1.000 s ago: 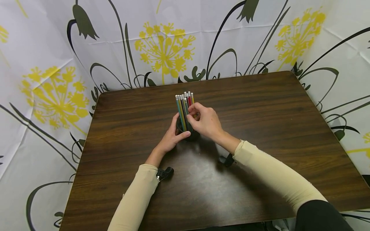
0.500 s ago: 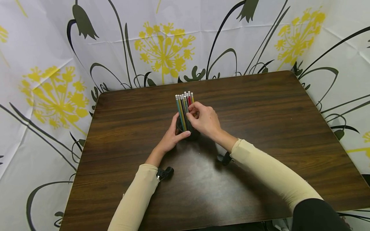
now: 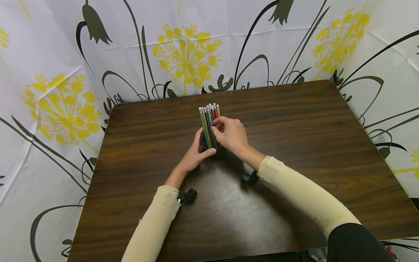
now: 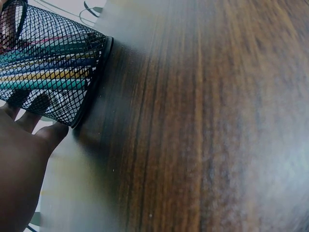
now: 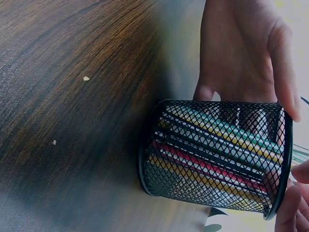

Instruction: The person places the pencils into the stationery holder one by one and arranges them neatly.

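A black mesh pencil cup stands upright on the brown table, with several pencils in it, eraser ends up. They are teal, yellow, dark and red. My left hand holds the cup from its left side, thumb across the front; the left wrist view shows fingers against the mesh. My right hand is at the cup's right, above the rim, with thumb and forefinger pinching a dark pencil among the others. The fingers hide part of the pencils behind them.
The wood-grain table reaches a white curtain with yellow and grey flowers at the back and sides. A black wrist device sits at the left wrist, another at the right. Tiny pale specks lie on the tabletop.
The right forearm has drifted slightly to the left, and the pencil at my right fingertips appears a little higher among the others. My left hand and the cup stay put.
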Demonstrator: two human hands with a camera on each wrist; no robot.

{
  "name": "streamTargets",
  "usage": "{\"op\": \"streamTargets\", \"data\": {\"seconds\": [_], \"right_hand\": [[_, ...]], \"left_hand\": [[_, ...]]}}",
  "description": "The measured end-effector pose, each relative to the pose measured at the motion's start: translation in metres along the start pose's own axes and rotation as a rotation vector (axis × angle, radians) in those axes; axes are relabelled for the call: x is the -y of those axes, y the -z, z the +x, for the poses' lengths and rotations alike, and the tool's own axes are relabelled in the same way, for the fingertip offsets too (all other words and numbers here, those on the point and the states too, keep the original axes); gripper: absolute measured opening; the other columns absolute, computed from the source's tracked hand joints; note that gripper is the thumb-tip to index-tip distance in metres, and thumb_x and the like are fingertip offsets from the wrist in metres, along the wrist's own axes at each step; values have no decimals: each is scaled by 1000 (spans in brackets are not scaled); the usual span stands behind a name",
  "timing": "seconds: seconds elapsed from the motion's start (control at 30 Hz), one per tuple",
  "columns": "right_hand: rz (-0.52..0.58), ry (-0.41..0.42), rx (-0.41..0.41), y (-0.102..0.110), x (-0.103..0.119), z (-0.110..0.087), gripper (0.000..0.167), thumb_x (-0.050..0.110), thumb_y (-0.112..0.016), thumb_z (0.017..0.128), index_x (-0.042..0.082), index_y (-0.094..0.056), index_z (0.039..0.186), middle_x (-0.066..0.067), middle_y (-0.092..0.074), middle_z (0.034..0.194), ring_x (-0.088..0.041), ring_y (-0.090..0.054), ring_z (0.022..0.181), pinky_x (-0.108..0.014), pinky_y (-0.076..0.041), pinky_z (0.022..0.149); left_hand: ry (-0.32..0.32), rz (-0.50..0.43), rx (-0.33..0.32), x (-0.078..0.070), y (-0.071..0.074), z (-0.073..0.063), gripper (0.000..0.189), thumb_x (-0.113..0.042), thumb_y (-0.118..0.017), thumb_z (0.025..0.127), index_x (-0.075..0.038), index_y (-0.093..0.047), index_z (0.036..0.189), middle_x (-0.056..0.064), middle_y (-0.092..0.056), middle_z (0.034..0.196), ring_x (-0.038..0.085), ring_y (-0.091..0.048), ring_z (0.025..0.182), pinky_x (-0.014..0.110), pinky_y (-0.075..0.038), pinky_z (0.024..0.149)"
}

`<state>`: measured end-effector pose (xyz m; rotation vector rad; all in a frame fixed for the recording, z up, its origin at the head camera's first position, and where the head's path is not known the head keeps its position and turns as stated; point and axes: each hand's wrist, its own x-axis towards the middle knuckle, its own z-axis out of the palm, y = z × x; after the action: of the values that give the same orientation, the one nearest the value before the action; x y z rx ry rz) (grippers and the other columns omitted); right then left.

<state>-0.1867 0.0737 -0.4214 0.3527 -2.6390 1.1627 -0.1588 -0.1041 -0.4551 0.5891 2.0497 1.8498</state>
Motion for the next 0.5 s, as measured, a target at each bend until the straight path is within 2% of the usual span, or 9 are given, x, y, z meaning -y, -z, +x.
{"op": "streamTargets", "data": {"seconds": [0.17,0.5], "right_hand": [[13,12,-8,1,-1,-1,11,20,-70,90,11,-73,96,5,-70,78,-6,-60,62,-29,-48,56],[158,104,-37,20,-17,2,9,17,-68,92,10,-71,97,2,-70,81,-9,-64,65,-28,-51,61]], "left_hand": [[-7,2,1,1,0,0,85,-1,-60,94,-13,-4,157,20,-30,151,38,-41,129,57,-32,106],[-20,22,4,0,2,1,85,4,-59,93,-11,-4,156,21,-27,153,37,-39,133,56,-31,107]]}}
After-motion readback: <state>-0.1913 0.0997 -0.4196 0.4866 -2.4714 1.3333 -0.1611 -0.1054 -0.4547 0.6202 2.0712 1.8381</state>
